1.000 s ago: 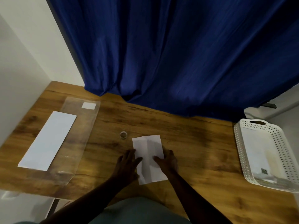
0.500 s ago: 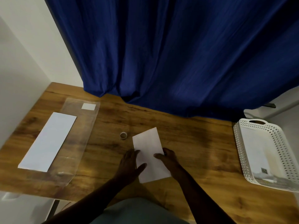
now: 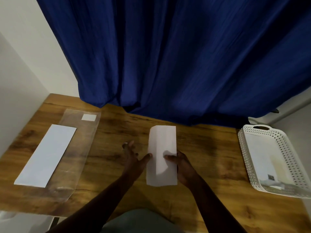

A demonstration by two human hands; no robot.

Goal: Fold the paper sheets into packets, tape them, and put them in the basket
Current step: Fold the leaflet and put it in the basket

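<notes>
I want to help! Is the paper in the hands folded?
Folded. The paper is a narrow strip with lengthwise creases, held by the right hand.

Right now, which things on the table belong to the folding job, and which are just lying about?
For the job:
folded paper, held by the right hand, left hand touching its edge
flat paper sheet
white basket

Lying about:
clear plastic sleeve
small white label
blue curtain

Bare forearms — no sleeves in view — and a grey-green garment (image 3: 141, 221) below
</notes>
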